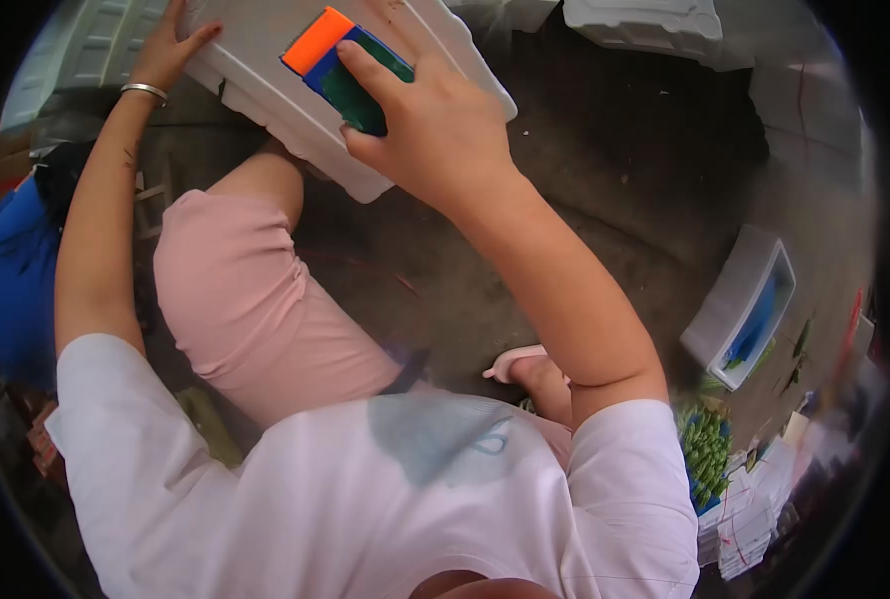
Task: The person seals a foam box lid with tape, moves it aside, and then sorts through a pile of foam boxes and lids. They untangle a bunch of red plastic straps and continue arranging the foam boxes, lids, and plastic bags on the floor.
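A white foam box (255, 95) is tilted in front of my legs. At its left edge is my left hand (170, 50), with the thumb stretched over the box and the other fingers partly cut off by the top of the view. My right hand (430, 125) is wrapped round a tape dispenser (350, 75) with an orange front, a blue frame and a green side. Its orange end has a toothed edge and points up and left, close over the face of the box. The fingertips on its far side are hidden.
More white foam boxes (655, 20) stand at the back. On the floor to the right, a white bin (735, 299) has something blue inside. Green vegetables (705, 454) lie below it, beside stacked white sheets (750, 529). Something blue (15, 280) is at the left.
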{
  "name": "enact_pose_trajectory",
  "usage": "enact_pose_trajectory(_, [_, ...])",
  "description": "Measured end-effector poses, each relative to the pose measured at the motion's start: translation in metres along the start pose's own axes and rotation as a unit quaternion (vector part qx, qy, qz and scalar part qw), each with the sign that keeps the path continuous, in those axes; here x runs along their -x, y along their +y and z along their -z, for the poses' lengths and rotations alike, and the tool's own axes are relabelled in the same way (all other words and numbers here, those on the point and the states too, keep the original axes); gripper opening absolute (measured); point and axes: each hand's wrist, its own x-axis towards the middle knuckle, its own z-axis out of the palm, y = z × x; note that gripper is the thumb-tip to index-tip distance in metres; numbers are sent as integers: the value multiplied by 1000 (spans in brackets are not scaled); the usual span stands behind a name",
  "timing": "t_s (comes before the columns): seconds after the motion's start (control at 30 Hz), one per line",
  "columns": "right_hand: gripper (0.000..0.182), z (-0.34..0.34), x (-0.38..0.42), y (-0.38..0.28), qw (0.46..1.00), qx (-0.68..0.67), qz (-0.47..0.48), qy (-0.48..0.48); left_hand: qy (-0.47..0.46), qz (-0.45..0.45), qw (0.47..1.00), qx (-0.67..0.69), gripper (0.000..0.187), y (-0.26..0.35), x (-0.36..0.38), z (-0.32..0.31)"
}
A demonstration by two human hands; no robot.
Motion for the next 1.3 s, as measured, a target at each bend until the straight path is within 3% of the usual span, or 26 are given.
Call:
enact_pose_trajectory(0.07, [71, 6, 72, 23, 998, 33, -29, -42, 56, -45, 997, 23, 72, 2, -1, 16])
enact_pose_trajectory(0.13, [74, -16, 167, 69, 992, -5, -81, -96, -4, -24, 1000, 1, 70, -4, 4, -3])
enact_pose_trajectory(0.27, [73, -41, 263, 131, 975, 47, -157, -151, 22, -47, 999, 10, 66, -17, -8, -12])
enact_pose_trajectory(0.47, [70, -98, 201, 110, 944, 62, -244, -212, 18, 7, 1000, 19, 68, -26, -16, -11])
enact_pose_trajectory(0.57, [67, -118, 157, 106, 941, 58, -262, -206, 9, 7, 1000, 21, 67, -55, -24, -8])
enact_pose_trajectory(0.7, [51, -117, 99, 97, 922, 29, -304, -237, 18, -33, 999, 28, 67, -40, -22, -7])
enact_pose_trajectory(0.77, [43, -111, 90, 101, 892, 4, -329, -310, 32, -14, 999, 21, 67, -27, -15, -8])
enact_pose_trajectory(0.83, [41, -118, 80, 126, 823, -117, -457, -317, 28, -16, 999, 24, 66, -22, -12, -6])
enact_pose_trajectory(0.87, [47, -125, 87, 141, 767, -230, -535, -269, 25, -22, 999, 27, 65, -16, -15, -3])
enact_pose_trajectory(0.9, [47, -122, 98, 139, 770, -229, -536, -260, 29, -30, 999, 29, 65, -11, -16, -6])
enact_pose_trajectory(0.97, [55, -109, 102, 133, 854, -69, -463, -228, 23, -46, 997, 53, 63, 5, -9, -12])
enact_pose_trajectory(1.03, [63, -71, 127, 136, 817, -154, -500, -242, -7, -77, 995, 57, 62, 58, 8, -1])
enact_pose_trajectory(1.07, [66, -45, 144, 139, 824, -145, -502, -220, -23, -107, 992, 59, 62, 84, 16, 5])
enact_pose_trajectory(1.1, [69, -17, 159, 145, 810, -145, -531, -202, -41, -174, 983, 31, 62, 108, 23, 9])
enact_pose_trajectory(1.2, [69, 38, 224, 193, 817, -152, -556, 5, -28, -285, 950, -127, 59, 201, 70, 3])
enact_pose_trajectory(1.23, [66, 57, 244, 214, 810, -203, -543, 83, -42, -291, 945, -144, 58, 228, 93, -4])
enact_pose_trajectory(1.3, [59, 118, 247, 192, 770, -309, -498, 253, -96, -351, 924, -119, 64, 268, 145, -35])
